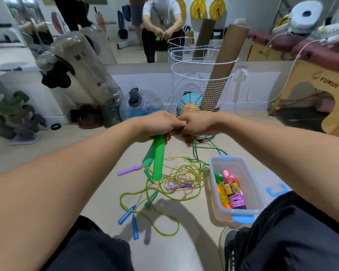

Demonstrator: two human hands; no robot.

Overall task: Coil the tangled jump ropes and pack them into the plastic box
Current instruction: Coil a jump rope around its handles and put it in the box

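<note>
At lower right, a clear rectangular plastic box (213,184) is holding coiled orange, yellow and pink ropes (231,194). At frame centre, the left hand (155,125) is gripping two bright green plastic handles (156,157), which are pointing down. The right hand (197,125) is curling against it, its fingers blurred; a thin green cord (202,146) is trailing below. Tangled yellow-green ropes (176,178) are lying on the floor left of the box.

Smooth glossy plastic green handles (158,157), clear plastic box (241,192) w/ matt cord bundles (236,198).
</note>
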